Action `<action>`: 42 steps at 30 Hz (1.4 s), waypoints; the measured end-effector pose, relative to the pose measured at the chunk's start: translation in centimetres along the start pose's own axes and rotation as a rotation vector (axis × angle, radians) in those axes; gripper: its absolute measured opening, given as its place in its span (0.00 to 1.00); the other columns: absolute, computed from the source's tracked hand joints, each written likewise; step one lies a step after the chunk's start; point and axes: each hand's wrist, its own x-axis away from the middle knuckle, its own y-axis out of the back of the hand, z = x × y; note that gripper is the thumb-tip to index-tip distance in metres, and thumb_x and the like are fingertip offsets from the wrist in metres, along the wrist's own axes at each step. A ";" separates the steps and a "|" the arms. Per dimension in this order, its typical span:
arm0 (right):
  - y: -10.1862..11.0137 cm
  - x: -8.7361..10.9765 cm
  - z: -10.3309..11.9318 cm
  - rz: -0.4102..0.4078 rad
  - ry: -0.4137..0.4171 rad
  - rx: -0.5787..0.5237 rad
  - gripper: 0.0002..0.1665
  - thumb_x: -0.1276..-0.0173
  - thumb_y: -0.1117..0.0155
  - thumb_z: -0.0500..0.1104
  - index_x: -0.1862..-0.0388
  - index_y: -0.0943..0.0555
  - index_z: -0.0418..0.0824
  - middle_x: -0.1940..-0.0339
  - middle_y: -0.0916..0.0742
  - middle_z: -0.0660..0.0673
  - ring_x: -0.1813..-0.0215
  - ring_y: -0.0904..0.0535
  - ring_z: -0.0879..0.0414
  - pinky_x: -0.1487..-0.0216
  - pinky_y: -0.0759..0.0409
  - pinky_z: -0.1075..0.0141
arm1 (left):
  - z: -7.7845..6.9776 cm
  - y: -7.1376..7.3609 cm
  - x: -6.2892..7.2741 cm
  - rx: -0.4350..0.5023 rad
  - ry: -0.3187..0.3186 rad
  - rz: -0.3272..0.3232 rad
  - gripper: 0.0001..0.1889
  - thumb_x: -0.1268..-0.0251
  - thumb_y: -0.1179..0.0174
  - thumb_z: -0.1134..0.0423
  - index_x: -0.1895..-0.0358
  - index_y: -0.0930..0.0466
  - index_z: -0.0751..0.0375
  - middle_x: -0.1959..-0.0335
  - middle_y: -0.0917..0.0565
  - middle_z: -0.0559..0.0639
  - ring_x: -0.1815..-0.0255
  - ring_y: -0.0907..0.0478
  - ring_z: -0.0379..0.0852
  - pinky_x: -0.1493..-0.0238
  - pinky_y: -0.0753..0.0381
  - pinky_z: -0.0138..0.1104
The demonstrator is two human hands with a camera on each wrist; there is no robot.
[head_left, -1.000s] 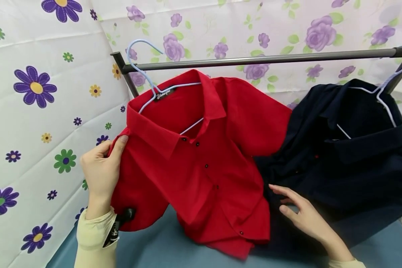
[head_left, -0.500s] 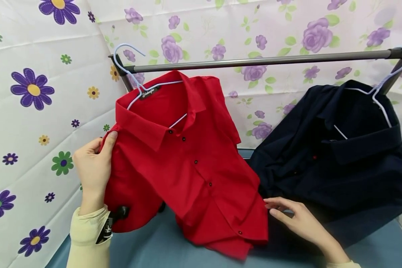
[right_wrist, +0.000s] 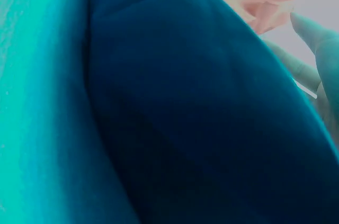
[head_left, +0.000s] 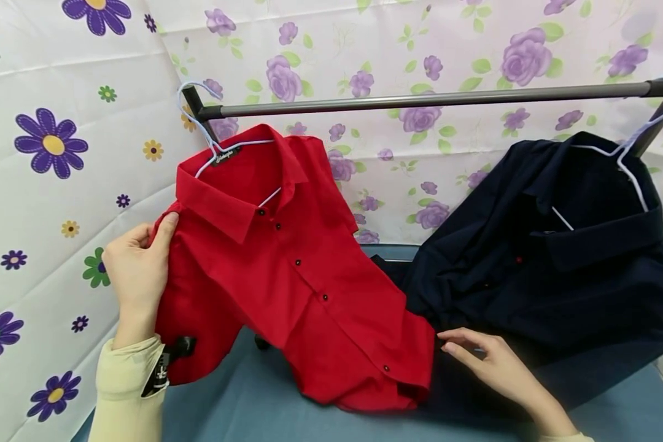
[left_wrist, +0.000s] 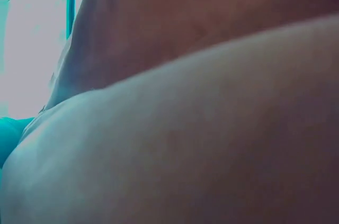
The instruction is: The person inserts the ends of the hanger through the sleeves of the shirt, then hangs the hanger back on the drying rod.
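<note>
A red short-sleeved shirt (head_left: 287,270) hangs on a light blue hanger (head_left: 214,142) in the head view. My left hand (head_left: 135,264) pinches the shirt's shoulder at the left, thumb in front. The hanger's hook overlaps the rack's left corner; I cannot tell whether it rests there. My right hand (head_left: 486,356) has its fingers extended loosely beside the red shirt's lower right edge, in front of a dark navy shirt (head_left: 574,294). Navy cloth (right_wrist: 185,102) fills much of the right wrist view. The left wrist view is blurred and close.
A dark metal rail (head_left: 420,98) crosses the back, with the navy shirt's hanger (head_left: 630,144) hooked at its right end. Blue cloth (head_left: 226,405) covers the surface below. Flowered curtains (head_left: 33,233) stand at the left and behind.
My left hand has moved left with the red shirt and hanger, and the hook has come down to the rail's left end. The shirt has drawn away from the navy one.
</note>
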 end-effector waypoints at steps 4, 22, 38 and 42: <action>0.0 0.0 -0.1 0.006 0.028 -0.019 0.15 0.25 0.37 0.53 0.46 0.14 0.52 0.53 0.11 0.55 0.57 0.16 0.63 0.59 0.17 0.64 | 0.4 -0.3 0.3 -0.025 -0.013 0.027 0.31 0.37 0.32 0.42 0.89 0.28 0.63 0.93 0.38 0.40 0.86 0.40 0.37 0.85 0.48 0.28; -0.2 0.1 -0.9 -0.023 0.011 -0.005 0.15 0.25 0.37 0.53 0.44 0.15 0.51 0.58 0.10 0.58 0.60 0.14 0.61 0.63 0.18 0.65 | 2.0 -0.7 2.3 -0.105 -0.065 0.072 0.19 0.33 0.33 0.50 0.70 0.18 0.66 0.80 0.23 0.54 0.77 0.34 0.35 0.72 0.38 0.31; 3.2 0.5 0.5 -0.154 0.035 0.127 0.13 0.23 0.39 0.50 0.45 0.15 0.52 0.59 0.10 0.60 0.61 0.14 0.61 0.69 0.22 0.67 | 0.0 0.3 4.7 -0.097 -0.238 0.002 0.26 0.35 0.32 0.56 0.36 0.24 0.61 0.39 0.26 0.64 0.38 0.33 0.60 0.41 0.48 0.49; 5.6 0.7 2.4 -0.278 0.091 0.201 0.12 0.25 0.36 0.45 0.46 0.14 0.55 0.58 0.11 0.60 0.63 0.17 0.67 0.69 0.25 0.72 | -1.8 -0.1 4.9 -0.018 -0.312 -0.030 0.25 0.37 0.30 0.59 0.38 0.21 0.61 0.37 0.24 0.61 0.37 0.31 0.57 0.40 0.44 0.48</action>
